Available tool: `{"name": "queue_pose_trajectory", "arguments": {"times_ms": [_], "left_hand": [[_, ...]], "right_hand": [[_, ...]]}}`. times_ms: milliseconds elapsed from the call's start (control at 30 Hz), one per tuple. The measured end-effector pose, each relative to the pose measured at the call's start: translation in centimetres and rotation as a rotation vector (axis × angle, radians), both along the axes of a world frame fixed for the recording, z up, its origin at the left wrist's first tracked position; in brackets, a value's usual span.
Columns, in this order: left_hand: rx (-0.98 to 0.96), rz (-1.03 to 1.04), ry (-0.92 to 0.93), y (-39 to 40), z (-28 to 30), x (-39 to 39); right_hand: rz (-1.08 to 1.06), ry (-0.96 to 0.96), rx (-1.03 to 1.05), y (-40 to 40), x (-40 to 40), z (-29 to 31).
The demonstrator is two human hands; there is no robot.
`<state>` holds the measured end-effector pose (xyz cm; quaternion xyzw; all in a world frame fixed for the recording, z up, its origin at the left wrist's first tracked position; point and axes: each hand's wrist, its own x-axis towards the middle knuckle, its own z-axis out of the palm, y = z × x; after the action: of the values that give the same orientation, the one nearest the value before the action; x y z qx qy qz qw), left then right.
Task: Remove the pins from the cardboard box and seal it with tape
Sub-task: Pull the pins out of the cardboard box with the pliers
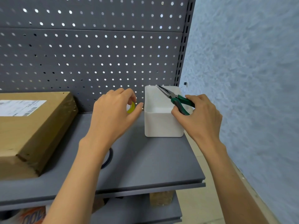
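A brown cardboard box (pixel 32 126) with a white shipping label lies at the left of the grey shelf (pixel 145 159). My left hand (pixel 111 113) hovers mid-shelf, its fingers curled around a small yellow tape roll (pixel 131 108), mostly hidden behind them. My right hand (pixel 199 115) grips green-handled needle-nose pliers (pixel 176 99), whose closed jaws point up-left over the open white plastic bin (pixel 161 125). No pins are visible.
A grey pegboard (pixel 90 50) forms the back wall. A dark ring-shaped object (pixel 108 157) lies on the shelf, partly hidden under my left forearm. A blue textured wall stands to the right. A lower shelf holds a cardboard piece (pixel 160 198) and packaging.
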<state>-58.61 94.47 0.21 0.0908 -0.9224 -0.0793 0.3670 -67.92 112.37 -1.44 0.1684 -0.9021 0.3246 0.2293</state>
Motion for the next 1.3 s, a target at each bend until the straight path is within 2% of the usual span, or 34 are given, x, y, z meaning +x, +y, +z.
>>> {"name": "queue_pose_trajectory", "arguments": {"times_ms": [367,767,1300], "left_hand": [[-0.009,0.094,0.012,-1.1,-0.2,3.4],[-0.016,0.356,-0.024,-6.2,-0.5,12.2],[0.01,0.321,-0.023,-22.7,-0.4,20.6]], "right_hand": [[0.196,0.029,-0.023,-2.0,2.4,0.9],[0.513,0.01,-0.028,-9.2,8.2,1.0],[0.453,-0.059,-0.066,-24.9,16.9,1.5]]}}
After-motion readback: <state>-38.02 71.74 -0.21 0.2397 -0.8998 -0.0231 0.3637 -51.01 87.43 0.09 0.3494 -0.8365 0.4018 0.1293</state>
